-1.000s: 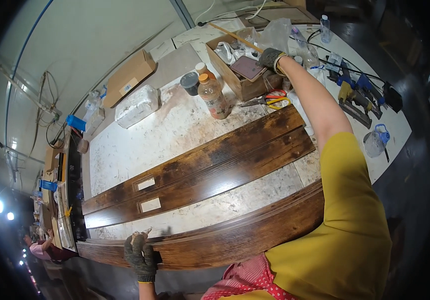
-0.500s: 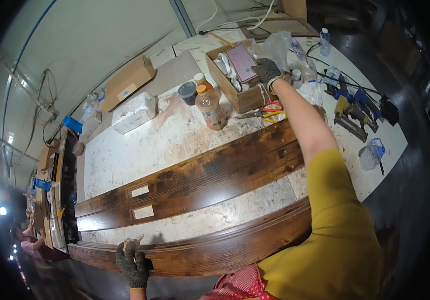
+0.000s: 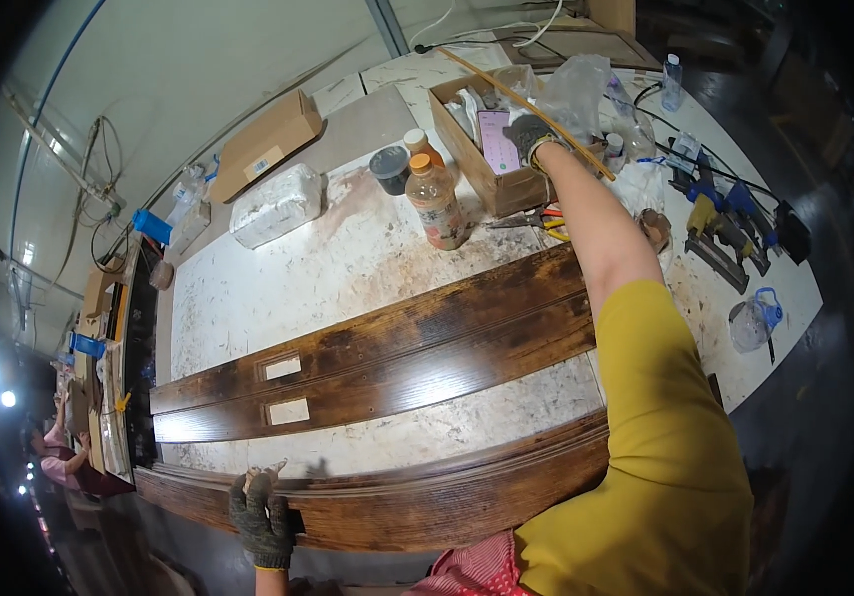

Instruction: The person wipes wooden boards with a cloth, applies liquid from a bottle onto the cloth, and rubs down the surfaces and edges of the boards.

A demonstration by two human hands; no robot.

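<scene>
My right hand [image 3: 530,139], in a dark knitted glove, is closed on a smartphone [image 3: 498,142] with a lit pinkish-purple screen. The phone stands tilted inside an open wooden box [image 3: 498,191] among white cloths or gloves. A thin yellowish stick [image 3: 506,91] slants across the box and by this hand. At the near edge, my left hand [image 3: 263,519], gloved with bare fingertips, is at a dark brown wooden plank [image 3: 427,505]. Its fingers are bent together; whatever they may hold is too small to make out.
Two joined brown planks [image 3: 417,343] with cut-outs lie across the white table [image 3: 228,308]. Bottles [image 3: 435,211], a dark tub [image 3: 389,169] and pliers [image 3: 514,221] sit near the box. Nail guns [image 3: 720,233] lie at right. A co-worker [image 3: 65,462] is at far left.
My right hand has lowered the smartphone deeper into the box. More of the yellowish stick now shows across the box. My left hand has stayed at the near plank.
</scene>
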